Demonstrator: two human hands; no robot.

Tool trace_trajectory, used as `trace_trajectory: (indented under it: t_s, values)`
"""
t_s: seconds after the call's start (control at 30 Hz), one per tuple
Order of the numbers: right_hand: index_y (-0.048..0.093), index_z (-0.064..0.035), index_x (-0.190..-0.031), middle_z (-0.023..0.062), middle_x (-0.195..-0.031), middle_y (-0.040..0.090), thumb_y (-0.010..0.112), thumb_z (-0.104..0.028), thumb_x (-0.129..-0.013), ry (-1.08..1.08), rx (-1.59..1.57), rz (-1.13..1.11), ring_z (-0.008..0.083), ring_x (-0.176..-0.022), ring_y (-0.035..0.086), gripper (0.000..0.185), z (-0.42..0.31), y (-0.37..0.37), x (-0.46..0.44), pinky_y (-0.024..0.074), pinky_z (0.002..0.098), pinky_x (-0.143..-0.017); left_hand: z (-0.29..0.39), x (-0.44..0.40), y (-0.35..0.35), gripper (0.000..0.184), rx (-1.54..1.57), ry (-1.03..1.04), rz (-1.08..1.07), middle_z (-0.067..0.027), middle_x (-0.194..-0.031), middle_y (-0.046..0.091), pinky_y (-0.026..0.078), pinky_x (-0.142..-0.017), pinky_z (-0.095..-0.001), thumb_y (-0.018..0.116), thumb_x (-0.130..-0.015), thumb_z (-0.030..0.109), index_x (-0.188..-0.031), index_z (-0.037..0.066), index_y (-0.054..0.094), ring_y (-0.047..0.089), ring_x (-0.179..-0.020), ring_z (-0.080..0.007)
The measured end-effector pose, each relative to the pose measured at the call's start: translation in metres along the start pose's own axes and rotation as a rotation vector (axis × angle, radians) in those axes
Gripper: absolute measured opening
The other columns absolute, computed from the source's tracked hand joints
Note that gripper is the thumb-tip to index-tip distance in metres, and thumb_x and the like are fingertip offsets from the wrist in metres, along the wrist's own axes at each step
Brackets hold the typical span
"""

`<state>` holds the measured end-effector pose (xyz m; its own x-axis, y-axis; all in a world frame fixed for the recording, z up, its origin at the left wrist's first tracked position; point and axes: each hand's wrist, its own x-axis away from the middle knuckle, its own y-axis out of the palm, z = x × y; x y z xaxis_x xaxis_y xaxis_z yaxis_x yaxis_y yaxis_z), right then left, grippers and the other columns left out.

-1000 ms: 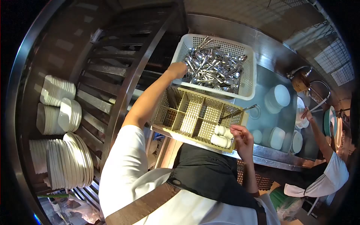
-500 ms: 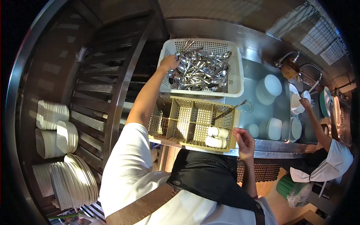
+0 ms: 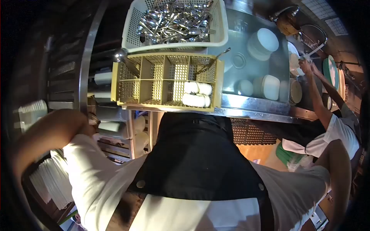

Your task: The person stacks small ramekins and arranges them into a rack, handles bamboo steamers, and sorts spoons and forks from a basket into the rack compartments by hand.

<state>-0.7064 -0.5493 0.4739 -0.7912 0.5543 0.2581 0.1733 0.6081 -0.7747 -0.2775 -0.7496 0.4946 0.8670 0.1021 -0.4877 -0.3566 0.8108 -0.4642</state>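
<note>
1. Pale gridded panels (image 3: 336, 26) show at the upper right; any marking on them is too small to read.
2. The white basket (image 3: 127, 36), perforated and cut by the top edge, holds a jumbled heap of metal cutlery (image 3: 173, 23), with spoons and forks among it.
3. Directly in front of it stands the yellow divided rack (image 3: 154, 104), with two rows of four compartments.
4. The front right compartment holds small white pieces (image 3: 196, 101) packed in two rows; what they are I cannot tell.
5. A slender metal utensil (image 3: 214, 61) leans in the back right compartment, its end tilted up past the rim.
6. At the rack's back left corner is a shiny rounded metal piece (image 3: 120, 54), too unclear to name.
7. The steel sink (image 3: 246, 102) to the right holds a tall stack of round white dishes (image 3: 263, 44), a squarish white stack (image 3: 268, 87) and a smaller round one (image 3: 244, 87).
8. The person's left arm (image 3: 50, 133) bends outward, blurred, near white plates (image 3: 50, 179) on the left; the right arm (image 3: 341, 169) bends down at the far right. Both hands lie outside what is seen, so whether they are open, closed or gripping anything I cannot tell.
9. A co-worker's hands (image 3: 307, 67) are at white dishes beneath the tap (image 3: 285, 13), beside a green-rimmed plate (image 3: 332, 73).
</note>
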Motion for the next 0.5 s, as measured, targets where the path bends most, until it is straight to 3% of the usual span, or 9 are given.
trace_trajectory:
  t_s: [0.17, 0.5]
  values:
    - [0.061, 0.0025, -0.105, 0.019, -0.083, 0.062, 0.057, -0.018, -0.078, 0.079, 0.014, -0.066, 0.0341, -0.067, 0.059, 0.035, 0.042, 0.005, -0.007, 0.0453, 0.0444, -0.062, 0.03, -0.011, 0.08, 0.04, 0.021, 0.141, -0.146, -0.0192, -0.113, 0.062, 0.048, -0.088, -0.0399, 0.048, -0.09, 0.021, -0.123, -0.001, 0.049, 0.063, -0.097, -0.0296]
    - [0.062, 0.0021, -0.096, 0.016, -0.076, 0.059, 0.059, -0.015, -0.075, -0.03, 0.021, -0.15, 0.03, -0.06, 0.057, 0.028, 0.067, -0.004, -0.002, 0.0425, 0.0396, -0.053, 0.068, -0.016, 0.133, 0.034, -0.02, 0.072, -0.078, -0.0199, -0.11, 0.062, 0.048, -0.087, -0.0407, 0.046, -0.091, 0.022, -0.116, -0.001, 0.05, 0.063, -0.096, -0.0302]
